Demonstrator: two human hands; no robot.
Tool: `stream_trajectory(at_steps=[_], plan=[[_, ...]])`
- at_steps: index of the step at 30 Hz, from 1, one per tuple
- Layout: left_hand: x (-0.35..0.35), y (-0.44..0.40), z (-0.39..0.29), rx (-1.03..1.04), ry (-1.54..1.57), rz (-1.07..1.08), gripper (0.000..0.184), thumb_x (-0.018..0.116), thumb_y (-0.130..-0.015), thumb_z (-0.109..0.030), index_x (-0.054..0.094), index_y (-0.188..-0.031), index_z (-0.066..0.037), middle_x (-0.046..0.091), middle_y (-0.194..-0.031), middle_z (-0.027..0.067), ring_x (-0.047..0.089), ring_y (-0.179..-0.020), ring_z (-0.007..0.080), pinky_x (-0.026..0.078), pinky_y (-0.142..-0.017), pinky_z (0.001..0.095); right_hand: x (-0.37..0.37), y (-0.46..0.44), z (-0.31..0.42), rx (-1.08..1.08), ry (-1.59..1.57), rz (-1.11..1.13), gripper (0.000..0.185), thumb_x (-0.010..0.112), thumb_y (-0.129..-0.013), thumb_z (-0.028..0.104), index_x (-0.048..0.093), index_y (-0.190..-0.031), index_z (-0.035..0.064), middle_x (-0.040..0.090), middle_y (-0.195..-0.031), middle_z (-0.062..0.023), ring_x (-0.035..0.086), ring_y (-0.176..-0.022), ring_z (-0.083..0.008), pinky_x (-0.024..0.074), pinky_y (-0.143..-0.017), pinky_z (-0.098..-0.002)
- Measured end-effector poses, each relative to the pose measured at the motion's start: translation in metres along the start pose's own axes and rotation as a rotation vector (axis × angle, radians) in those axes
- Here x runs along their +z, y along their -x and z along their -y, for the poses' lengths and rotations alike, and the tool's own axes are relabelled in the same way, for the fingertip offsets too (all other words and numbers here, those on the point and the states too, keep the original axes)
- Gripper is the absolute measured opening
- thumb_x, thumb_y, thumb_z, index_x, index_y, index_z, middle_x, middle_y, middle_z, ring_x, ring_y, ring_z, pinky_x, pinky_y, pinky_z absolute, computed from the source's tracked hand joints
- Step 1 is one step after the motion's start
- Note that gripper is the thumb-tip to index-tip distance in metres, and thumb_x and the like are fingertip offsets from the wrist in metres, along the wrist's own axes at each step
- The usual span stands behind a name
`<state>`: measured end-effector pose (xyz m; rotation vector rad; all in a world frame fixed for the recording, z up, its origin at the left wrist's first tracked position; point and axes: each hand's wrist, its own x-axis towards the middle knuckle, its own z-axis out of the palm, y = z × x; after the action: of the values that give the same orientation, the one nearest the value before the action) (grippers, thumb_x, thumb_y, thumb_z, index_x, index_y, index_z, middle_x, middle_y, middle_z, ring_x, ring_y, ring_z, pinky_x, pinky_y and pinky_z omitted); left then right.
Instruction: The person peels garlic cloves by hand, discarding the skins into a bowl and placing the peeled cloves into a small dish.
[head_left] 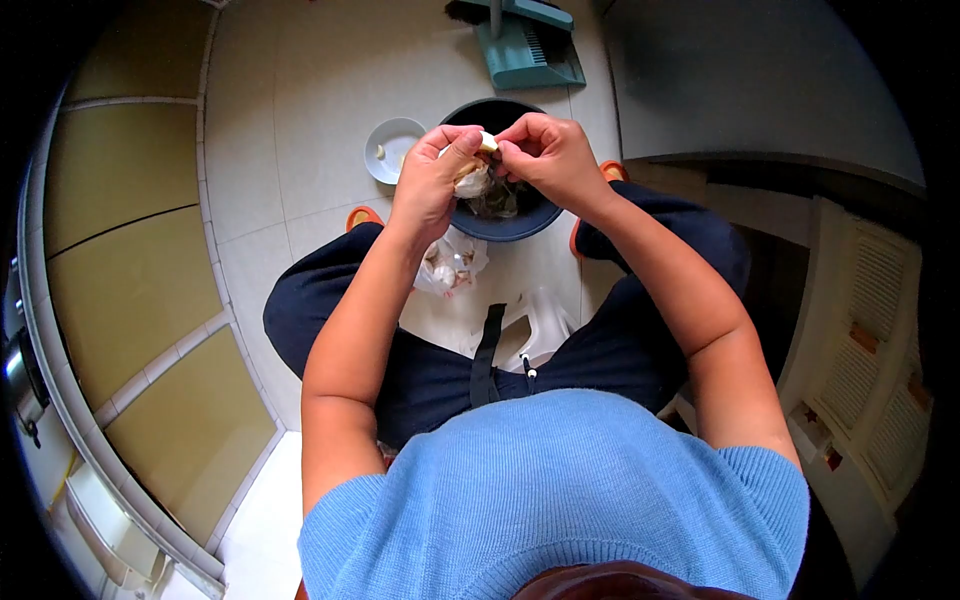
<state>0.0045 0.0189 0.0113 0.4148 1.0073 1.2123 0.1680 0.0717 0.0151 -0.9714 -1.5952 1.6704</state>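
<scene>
Over a dark round bin [512, 228], my left hand [425, 185] is closed around a partly peeled garlic bulb [473, 183] with papery skin. A pale garlic clove [488, 142] shows at the left thumb and fingertips. My right hand [555, 160] pinches at the clove's right end, thumb against index finger. Whether it grips the flesh or only the skin cannot be made out. Loose papery peelings [495, 203] lie in the bin below. Left of the bin, a white plate [374, 163] holds a small pale clove [380, 152].
A plastic bag of garlic bulbs [445, 268] lies on the floor between my legs, near a white stool [548, 325]. A teal dustpan [520, 60] with a brush stands beyond the bin. Cabinet doors [130, 260] line the left side.
</scene>
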Motion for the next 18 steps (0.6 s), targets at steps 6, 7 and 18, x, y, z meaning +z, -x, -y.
stream_trajectory(at_steps=[6, 7, 18], plan=[[0.001, 0.004, 0.003, 0.010, 0.008, -0.003, 0.022, 0.065, -0.085, -0.020, 0.059, -0.098, -0.003, 0.063, -0.089, 0.0051, 0.060, -0.078, 0.0105, 0.048, -0.070, 0.0239, 0.005, 0.003, -0.005, -0.115, 0.192, -0.066, 0.006, 0.059, -0.082, 0.002, 0.060, -0.080, -0.0031, 0.063, -0.072, -0.0024, 0.061, -0.065, -0.0061, 0.0485, -0.059, -0.0179], [0.001, 0.004, 0.003, 0.008, 0.010, -0.003, 0.022, 0.065, -0.085, -0.020, 0.059, -0.098, -0.003, 0.063, -0.089, 0.0051, 0.060, -0.078, 0.0105, 0.048, -0.070, 0.0239, 0.006, 0.004, -0.004, -0.112, 0.192, -0.066, 0.006, 0.059, -0.082, 0.002, 0.060, -0.080, -0.0031, 0.063, -0.072, -0.0024, 0.061, -0.065, -0.0061, 0.0485, -0.059, -0.0179], [0.007, 0.006, -0.006, 0.037, -0.095, 0.031, 0.025, 0.062, -0.087, -0.019, 0.058, -0.103, -0.001, 0.063, -0.089, 0.0052, 0.059, -0.078, 0.0102, 0.048, -0.072, 0.0233, 0.002, 0.000, 0.008, 0.049, -0.033, -0.014, 0.006, 0.057, -0.085, 0.006, 0.057, -0.083, -0.0004, 0.060, -0.072, -0.0022, 0.060, -0.061, -0.0076, 0.0492, -0.054, -0.0200]])
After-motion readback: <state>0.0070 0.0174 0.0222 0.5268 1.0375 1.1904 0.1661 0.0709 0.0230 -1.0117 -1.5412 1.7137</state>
